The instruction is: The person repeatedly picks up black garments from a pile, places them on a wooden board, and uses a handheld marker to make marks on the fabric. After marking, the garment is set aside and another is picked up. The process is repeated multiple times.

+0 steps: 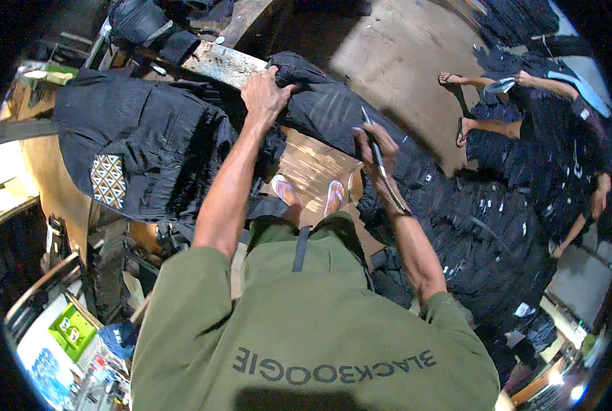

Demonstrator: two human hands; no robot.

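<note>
My left hand pinches the upper edge of a pair of black trousers, beside a worn, pale board. The dark cloth runs from there to the right, passing under my other hand. Closed round a slim, pointed metal tool, my right hand hovers over or rests on the cloth; which one I cannot tell. The tool's tip points away from me and its rear part lies along my wrist. Its exact kind is unclear.
Black garments with a patterned patch lie at left. A big heap of black garments with small white tags spreads at right. Beyond it another person's hand holds a pale blue item. The scuffed board juts in at the top.
</note>
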